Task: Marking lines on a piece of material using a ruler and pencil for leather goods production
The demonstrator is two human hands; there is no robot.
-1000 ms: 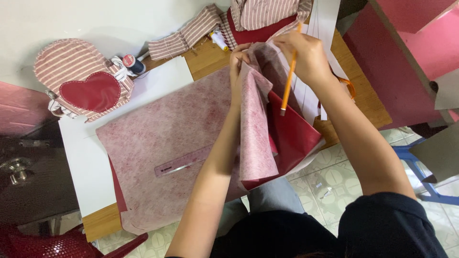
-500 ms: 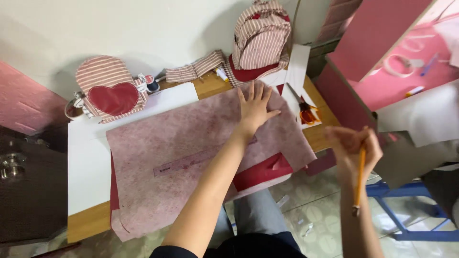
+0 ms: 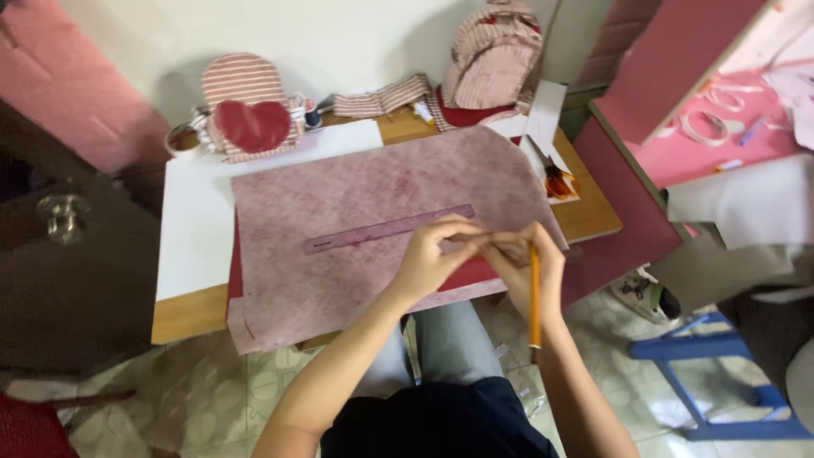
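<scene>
The left hand (image 3: 437, 254) and right hand (image 3: 526, 263) met at the frame's centre, fingers pinched on the right end of the pink ruler (image 3: 386, 230); the right also gripped an orange pencil (image 3: 534, 293). The mottled pink fabric sheet (image 3: 365, 229) overhung the table (image 3: 191, 314) edge and could slip. The ruler, held only at one end, could pivot

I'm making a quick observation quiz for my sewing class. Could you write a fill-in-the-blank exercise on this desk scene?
1. The right hand holds an orange ____ that points down toward the floor.
2. A long pink ruler lies on top of the mottled pink ____.
3. The left hand rests by the ruler's ____ end.
4. The small striped backpack at the back left bears a red patch shaped like a ____.

Missing words: pencil; fabric; right; heart
</scene>
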